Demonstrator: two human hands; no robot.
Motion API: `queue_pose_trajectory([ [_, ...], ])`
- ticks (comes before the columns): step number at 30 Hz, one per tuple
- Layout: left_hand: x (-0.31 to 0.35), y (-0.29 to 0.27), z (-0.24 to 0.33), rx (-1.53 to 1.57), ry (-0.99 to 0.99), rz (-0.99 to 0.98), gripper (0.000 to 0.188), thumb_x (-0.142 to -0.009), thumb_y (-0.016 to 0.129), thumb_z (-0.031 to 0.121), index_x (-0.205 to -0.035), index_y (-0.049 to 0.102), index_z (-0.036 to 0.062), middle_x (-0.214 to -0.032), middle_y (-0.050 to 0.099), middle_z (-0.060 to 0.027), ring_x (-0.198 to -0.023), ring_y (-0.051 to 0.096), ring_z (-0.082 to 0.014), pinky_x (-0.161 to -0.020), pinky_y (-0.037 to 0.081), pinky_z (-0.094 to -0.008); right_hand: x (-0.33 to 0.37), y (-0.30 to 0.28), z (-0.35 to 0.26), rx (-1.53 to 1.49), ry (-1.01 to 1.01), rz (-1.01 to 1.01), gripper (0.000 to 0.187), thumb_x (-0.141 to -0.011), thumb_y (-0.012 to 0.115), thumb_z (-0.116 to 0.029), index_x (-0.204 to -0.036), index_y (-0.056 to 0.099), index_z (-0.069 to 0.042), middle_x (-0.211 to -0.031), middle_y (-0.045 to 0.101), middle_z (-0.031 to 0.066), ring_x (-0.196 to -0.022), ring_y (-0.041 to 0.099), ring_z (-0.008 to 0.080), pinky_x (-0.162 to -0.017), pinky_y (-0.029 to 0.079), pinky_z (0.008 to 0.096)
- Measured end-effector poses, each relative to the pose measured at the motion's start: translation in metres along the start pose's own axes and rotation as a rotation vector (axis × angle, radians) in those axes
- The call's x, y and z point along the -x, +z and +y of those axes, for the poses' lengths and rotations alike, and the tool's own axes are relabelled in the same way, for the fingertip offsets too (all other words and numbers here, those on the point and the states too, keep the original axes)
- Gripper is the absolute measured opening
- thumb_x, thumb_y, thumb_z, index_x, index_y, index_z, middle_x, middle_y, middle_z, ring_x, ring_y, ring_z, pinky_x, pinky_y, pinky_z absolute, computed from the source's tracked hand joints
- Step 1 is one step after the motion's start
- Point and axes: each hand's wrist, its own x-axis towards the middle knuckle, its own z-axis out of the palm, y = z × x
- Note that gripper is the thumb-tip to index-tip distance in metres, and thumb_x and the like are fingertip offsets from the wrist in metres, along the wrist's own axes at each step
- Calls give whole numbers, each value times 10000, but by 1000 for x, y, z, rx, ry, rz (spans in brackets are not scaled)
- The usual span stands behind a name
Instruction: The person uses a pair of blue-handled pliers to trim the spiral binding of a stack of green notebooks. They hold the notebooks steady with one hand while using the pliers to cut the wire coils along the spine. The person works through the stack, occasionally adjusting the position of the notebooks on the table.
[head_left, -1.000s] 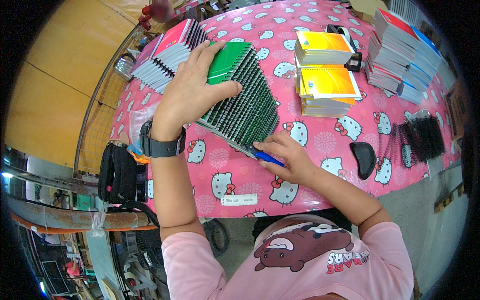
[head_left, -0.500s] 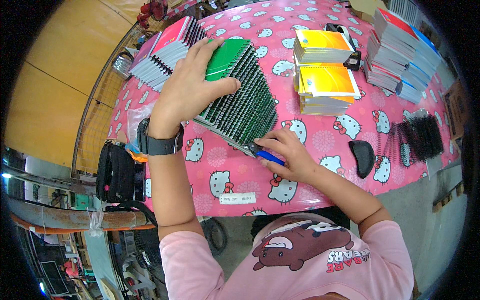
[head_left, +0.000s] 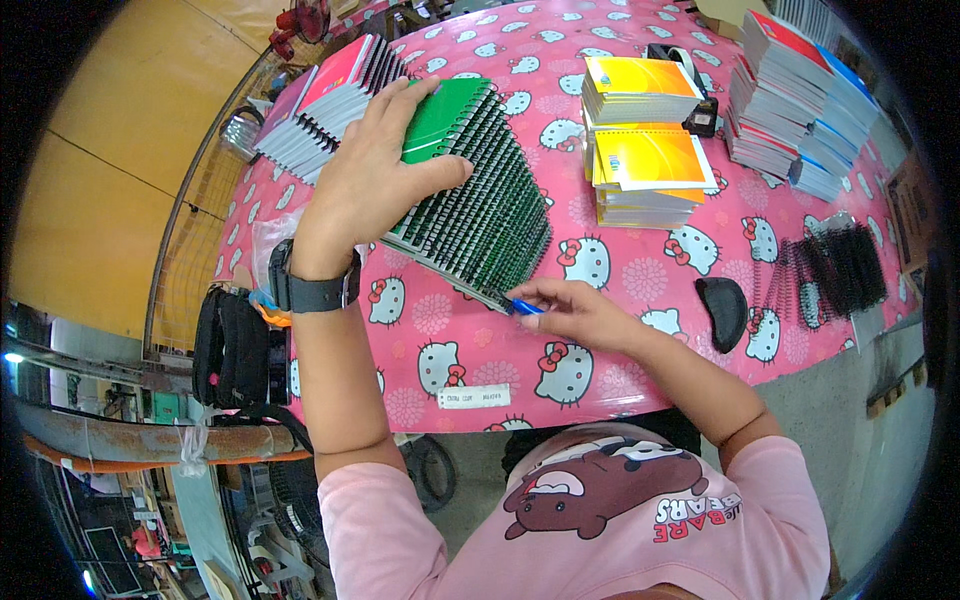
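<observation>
A tall stack of green spiral-bound notebooks (head_left: 490,195) leans on the table, its black coils facing right and toward me. My left hand (head_left: 385,170) lies over the top cover with fingers spread and the thumb along the coil edge. At the stack's lowest near corner, my right hand (head_left: 570,312) is closed round small pliers (head_left: 526,307) with blue handles. The pliers' dark jaws are at the coil end of the bottom notebook, mostly hidden by their small size and my fingers.
Red and purple notebooks (head_left: 335,85) stand behind my left hand. Yellow notebook stacks (head_left: 650,160) are at centre right, red and blue ones (head_left: 785,100) farther right. Loose black coils (head_left: 835,275), a black curved object (head_left: 722,313), a paper strip (head_left: 474,396) and a black pouch (head_left: 232,345) lie nearer.
My right hand has turned the pliers, so their blue handles now show shorter beside the stack's bottom corner. The left hand keeps its place on the green notebooks.
</observation>
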Motion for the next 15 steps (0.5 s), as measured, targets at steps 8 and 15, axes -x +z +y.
queue_pose_trajectory([
  [8, 3, -5, 6, -69, -20, -22, 784, -645, 655, 408, -1313, 401, 84, -1375, 340, -218, -1194, 395, -416, -993, 344, -428, 52, -55, 41, 1303, -127, 375, 472, -709, 653, -219, -1154, 524, -130, -1097, 509, 118, -1030, 459, 300, -848, 357, 462],
  [15, -1, -15, 24, -5, -114, -157, 765, -794, 544, 558, -1350, 352, 69, -1429, 235, -237, -1322, 233, -380, -1078, 192, -429, 84, -94, 27, 1102, -282, 446, 442, -759, 671, -267, -1150, 535, -116, -1148, 533, 106, -1106, 463, 287, -949, 347, 447],
])
